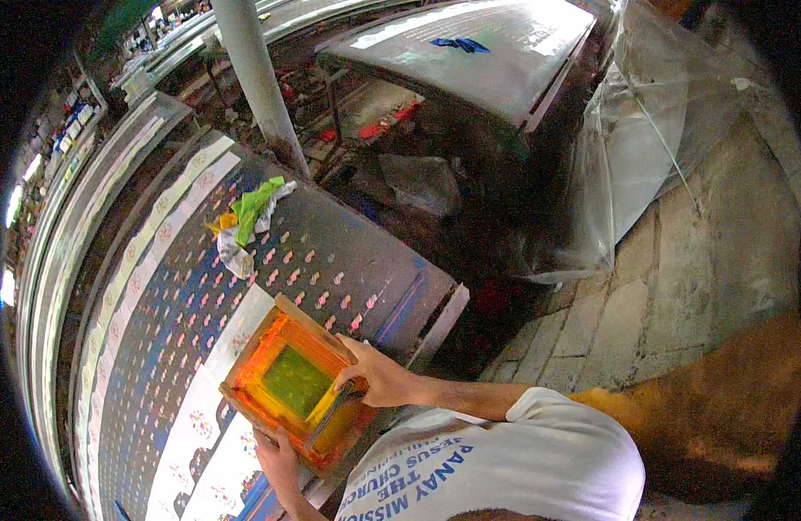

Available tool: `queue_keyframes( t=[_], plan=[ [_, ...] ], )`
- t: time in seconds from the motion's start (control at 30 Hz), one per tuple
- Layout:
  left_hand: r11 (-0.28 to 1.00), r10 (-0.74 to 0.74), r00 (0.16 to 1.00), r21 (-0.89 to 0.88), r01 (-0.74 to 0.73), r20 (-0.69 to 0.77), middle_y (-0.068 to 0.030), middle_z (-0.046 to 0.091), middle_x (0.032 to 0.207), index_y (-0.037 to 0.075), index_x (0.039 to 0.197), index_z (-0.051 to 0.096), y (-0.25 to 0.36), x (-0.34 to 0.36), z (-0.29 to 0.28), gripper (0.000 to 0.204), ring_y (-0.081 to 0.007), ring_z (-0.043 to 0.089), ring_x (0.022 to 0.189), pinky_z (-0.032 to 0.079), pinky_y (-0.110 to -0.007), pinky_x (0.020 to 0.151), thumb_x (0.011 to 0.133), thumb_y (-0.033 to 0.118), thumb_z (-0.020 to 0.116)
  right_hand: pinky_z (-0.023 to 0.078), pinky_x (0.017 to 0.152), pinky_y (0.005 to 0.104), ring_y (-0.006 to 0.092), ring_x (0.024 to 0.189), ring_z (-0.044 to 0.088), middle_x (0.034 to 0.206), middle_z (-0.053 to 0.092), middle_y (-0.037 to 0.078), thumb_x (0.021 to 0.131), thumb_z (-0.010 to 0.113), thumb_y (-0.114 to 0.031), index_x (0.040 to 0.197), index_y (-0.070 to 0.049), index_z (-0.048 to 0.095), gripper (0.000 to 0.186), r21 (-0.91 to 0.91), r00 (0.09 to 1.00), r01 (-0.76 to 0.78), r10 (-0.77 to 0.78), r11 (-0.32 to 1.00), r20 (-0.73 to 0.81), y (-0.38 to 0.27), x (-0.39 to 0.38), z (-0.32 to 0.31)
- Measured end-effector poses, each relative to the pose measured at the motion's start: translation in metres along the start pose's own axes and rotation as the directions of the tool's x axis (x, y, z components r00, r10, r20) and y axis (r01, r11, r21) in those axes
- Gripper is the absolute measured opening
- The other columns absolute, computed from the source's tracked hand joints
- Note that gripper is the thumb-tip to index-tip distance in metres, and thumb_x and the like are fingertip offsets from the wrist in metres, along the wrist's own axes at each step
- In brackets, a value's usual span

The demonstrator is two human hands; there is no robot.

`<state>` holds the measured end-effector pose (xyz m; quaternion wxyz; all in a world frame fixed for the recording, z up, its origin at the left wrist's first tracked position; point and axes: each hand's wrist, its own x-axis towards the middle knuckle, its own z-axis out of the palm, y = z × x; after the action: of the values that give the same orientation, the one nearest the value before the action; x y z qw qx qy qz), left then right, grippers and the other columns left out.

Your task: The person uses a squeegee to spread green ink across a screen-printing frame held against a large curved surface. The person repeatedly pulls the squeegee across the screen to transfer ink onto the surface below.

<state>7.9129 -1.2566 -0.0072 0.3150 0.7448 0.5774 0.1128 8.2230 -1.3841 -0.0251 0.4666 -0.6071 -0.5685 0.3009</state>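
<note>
A wooden-framed printing screen (270,334) lies tilted over the long table, its mesh orange round a yellow-green square (298,382). My left hand (279,456) holds the lower-left edge of the frame, fingers partly hidden by it. In my right hand (379,373) is one end of a narrow grey squeegee (330,417), resting inside the frame along its near side. Under and beside the screen run white fabric strips (179,447) with small printed figures in red and black.
Crumpled green, yellow and white rags (255,213) lie on the long printing table (331,230), which bears rows of pinkish spots. Beyond it stand a grey post (257,82) and another table (479,61) with a dark blue cloth. Clear plastic sheeting (591,191) hangs by a block wall (643,295).
</note>
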Motion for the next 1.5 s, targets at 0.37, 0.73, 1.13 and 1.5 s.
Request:
queue_keyframes(
  t=[0.37, 0.73, 1.13, 1.5],
  plan=[
    [0.976, 0.087, 0.993, -0.195, -0.102, -0.081, -0.0236, 0.079, 0.087, -0.004, 0.161, 0.051, 0.061, 0.034, 0.019, 0.068, -0.0331, 0.078, 0.07, 0.058, -0.044, 0.064, 0.105, 0.029, 0.073, 0.028, 0.136, 0.0497, 0.0495, 0.168, 0.028, 0.18, 0.025, 0.035, 0.078, 0.096, -0.005, 0.114, -0.017, 0.085, 0.039, -0.088, 0.988, -0.081, 0.069, 0.993, -0.137, -0.025, 0.0, -0.05],
    [0.963, 0.268, 0.961, 0.029, -0.267, -0.069, -0.0193, 0.072, 0.078, 0.003, 0.159, 0.056, 0.196, 0.085, 0.112, 0.07, -0.0362, 0.072, 0.066, 0.056, -0.048, 0.065, 0.096, 0.021, 0.08, 0.032, 0.134, 0.0484, 0.0441, 0.168, 0.032, 0.181, 0.028, 0.026, 0.076, 0.101, -0.005, 0.112, -0.016, 0.086, 0.041, -0.02, 0.954, -0.09, 0.08, 0.996, -0.287, 0.059, -0.009, -0.184],
    [0.931, 0.362, 0.913, -0.121, -0.344, 0.188, -0.0254, 0.081, 0.111, 0.002, 0.143, 0.063, 0.482, 0.132, 0.323, 0.051, -0.0455, 0.079, 0.1, 0.061, -0.053, 0.088, 0.098, 0.02, 0.078, 0.037, 0.133, 0.05, 0.0471, 0.165, 0.036, 0.178, 0.032, 0.027, 0.072, 0.103, -0.004, 0.109, -0.014, 0.085, 0.042, -0.139, 0.882, -0.178, 0.095, 0.974, -0.462, 0.164, -0.061, -0.488],
    [0.898, 0.439, 0.87, -0.147, -0.416, 0.222, -0.0239, 0.082, 0.117, -0.001, 0.15, 0.061, 0.612, 0.181, 0.412, 0.055, -0.0404, 0.081, 0.107, 0.062, -0.048, 0.095, 0.098, 0.014, 0.074, 0.034, 0.134, 0.0498, 0.0467, 0.165, 0.035, 0.179, 0.03, 0.027, 0.074, 0.102, -0.005, 0.108, -0.015, 0.085, 0.039, -0.054, 0.805, -0.199, 0.132, 0.979, -0.578, 0.211, -0.064, -0.617]
  ],
)
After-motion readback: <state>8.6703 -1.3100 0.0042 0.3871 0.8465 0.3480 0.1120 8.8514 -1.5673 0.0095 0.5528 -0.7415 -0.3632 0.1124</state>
